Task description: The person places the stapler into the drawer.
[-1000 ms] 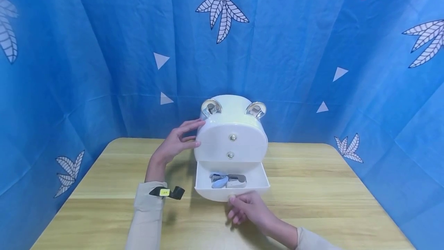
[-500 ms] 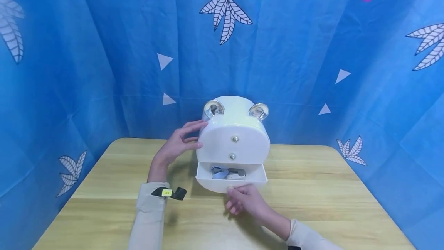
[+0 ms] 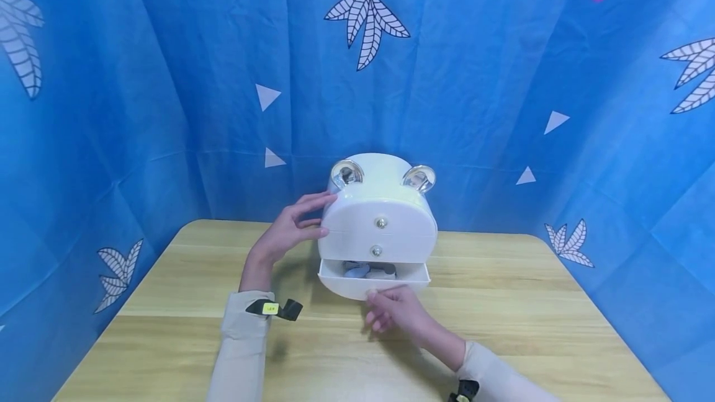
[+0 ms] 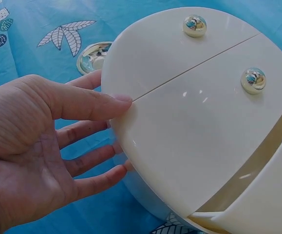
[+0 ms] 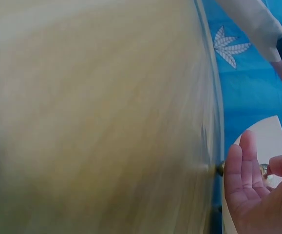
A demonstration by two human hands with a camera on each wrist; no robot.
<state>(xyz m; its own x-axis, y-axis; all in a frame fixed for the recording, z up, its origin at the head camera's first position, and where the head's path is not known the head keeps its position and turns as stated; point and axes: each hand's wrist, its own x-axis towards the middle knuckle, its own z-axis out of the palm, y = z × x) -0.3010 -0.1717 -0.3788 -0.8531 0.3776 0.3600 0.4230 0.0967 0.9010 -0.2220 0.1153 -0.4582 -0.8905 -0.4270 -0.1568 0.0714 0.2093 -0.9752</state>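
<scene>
A rounded white desktop drawer box with two round mirrored ears stands on the table. Its bottom drawer is partly pulled out. Inside lie a light-blue piece and a grey-and-white piece, both half hidden by the drawer front. My left hand rests on the box's left side, fingers fairly straight; in the left wrist view its thumb touches the front edge beside the drawer seam. With thumb and forefinger, my right hand pinches the bottom drawer's gold knob.
The wooden table extends around the box to both sides and in front. A blue patterned curtain hangs behind and along the sides. Two shiny knobs, an upper knob and a lower knob, stick out from the upper drawers.
The bottom drawer has slid inward toward the box, the right hand moving with it. Less of the drawer's contents shows. The left hand stays at the box's side.
</scene>
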